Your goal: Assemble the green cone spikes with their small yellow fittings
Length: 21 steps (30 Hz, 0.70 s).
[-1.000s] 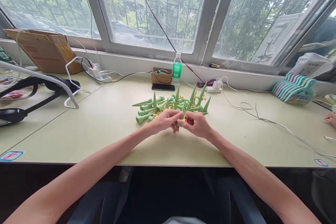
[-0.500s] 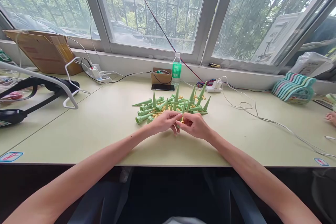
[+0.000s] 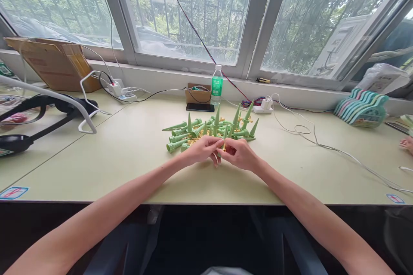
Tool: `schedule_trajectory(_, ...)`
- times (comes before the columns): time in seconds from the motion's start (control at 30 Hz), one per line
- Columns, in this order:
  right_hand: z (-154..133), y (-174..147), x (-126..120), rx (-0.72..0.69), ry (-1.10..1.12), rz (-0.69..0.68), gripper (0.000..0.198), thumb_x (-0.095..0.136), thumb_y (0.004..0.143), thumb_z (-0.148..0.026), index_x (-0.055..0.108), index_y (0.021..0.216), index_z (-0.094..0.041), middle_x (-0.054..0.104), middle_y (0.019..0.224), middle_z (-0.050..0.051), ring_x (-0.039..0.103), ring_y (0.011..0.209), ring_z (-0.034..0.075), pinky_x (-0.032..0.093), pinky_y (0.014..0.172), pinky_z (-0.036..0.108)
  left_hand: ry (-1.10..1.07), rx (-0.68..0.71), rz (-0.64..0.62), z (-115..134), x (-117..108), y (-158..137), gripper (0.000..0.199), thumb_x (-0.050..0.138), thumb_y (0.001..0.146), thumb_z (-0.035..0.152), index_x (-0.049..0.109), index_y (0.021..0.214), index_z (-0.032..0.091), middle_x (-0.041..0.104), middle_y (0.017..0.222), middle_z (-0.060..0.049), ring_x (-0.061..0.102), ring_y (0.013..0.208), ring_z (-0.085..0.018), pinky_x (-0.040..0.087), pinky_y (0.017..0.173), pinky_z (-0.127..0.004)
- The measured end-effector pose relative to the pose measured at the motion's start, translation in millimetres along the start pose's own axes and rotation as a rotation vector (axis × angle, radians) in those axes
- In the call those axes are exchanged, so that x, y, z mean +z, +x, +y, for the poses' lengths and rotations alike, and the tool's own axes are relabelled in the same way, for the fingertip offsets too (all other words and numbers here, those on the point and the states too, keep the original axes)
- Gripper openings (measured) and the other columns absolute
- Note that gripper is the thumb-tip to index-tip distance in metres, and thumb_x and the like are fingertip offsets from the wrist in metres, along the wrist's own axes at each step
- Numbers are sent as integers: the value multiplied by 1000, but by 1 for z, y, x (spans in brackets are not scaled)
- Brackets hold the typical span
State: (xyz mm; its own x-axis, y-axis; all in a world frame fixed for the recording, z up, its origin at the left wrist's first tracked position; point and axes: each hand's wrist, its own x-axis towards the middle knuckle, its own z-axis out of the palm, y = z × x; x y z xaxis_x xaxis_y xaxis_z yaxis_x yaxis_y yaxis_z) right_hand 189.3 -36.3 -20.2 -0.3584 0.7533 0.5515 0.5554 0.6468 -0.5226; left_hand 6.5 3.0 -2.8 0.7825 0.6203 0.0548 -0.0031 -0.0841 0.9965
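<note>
My left hand (image 3: 204, 149) and my right hand (image 3: 240, 154) meet above the near edge of a pile of green plant watering spikes (image 3: 177, 138). Between the fingertips is one green watering spike (image 3: 225, 132), point up, with a small yellow valve (image 3: 224, 147) on its side. My right thumb and index finger close around that valve. The left fingers pinch the spike's body, which they mostly hide. Several spikes in the pile stand upright, others lie flat, and loose yellow valves show among them.
Behind the pile are a black phone (image 3: 200, 107), a small cardboard box (image 3: 197, 94) and a water bottle (image 3: 217, 82). White cables (image 3: 322, 146) run along the right. A black headset (image 3: 58, 107) lies left; teal hangers (image 3: 361, 107) sit right. Another person's hand (image 3: 407, 144) shows at the right edge.
Both hands stay almost in place around the spike. The right fingers shift very slightly at the yellow valve.
</note>
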Motion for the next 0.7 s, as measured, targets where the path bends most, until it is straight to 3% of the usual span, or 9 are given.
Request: schedule_trajectory(0.7, -1, 1, -3, -7, -5, -2, 37, 59, 90, -37, 38, 65, -21, 38, 52, -8, 29, 48, 7, 26, 49, 22, 27, -5, 25, -2, -1, 1, 53, 61, 86, 64, 59, 85, 11, 61, 68, -4, 68, 59, -16, 59, 50, -25)
